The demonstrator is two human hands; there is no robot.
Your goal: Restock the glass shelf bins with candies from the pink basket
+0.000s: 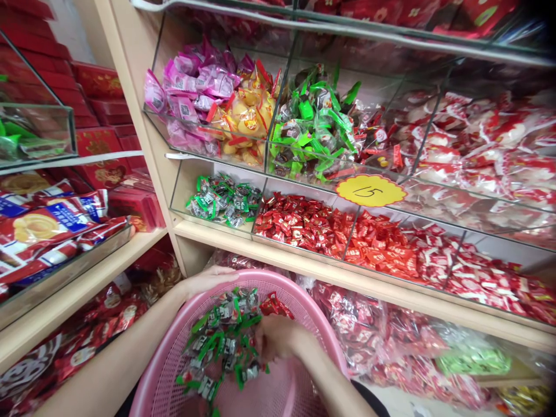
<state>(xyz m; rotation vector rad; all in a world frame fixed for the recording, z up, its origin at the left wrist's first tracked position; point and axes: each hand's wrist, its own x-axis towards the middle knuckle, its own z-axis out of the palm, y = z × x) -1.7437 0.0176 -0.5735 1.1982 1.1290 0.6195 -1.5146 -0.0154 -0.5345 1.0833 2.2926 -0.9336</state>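
A round pink plastic basket (pixel 152 353) with perforated sides is in front of me. My left hand (pixel 212 282) is closed over its far-left rim. Inside lies a loose pile of candies in clear and green wrappers (pixel 221 336). A few red-wrapped candies (pixel 275 305) lie by the far wall of the basket. My right hand (pixel 278 339) reaches into the basket with curled fingers against the green-wrapped candies. Its fingertips are partly hidden among them.
Beyond the basket, a wooden shelf edge (pixel 260 255) crosses the view. Above it are clear bins of green (pixel 226 200), red (pixel 299 223) and purple-wrapped sweets (pixel 195 87), with a yellow price tag (pixel 371 191). Bagged candies (pixel 347 313) lie below. Another shelf (pixel 87 284) stands left.
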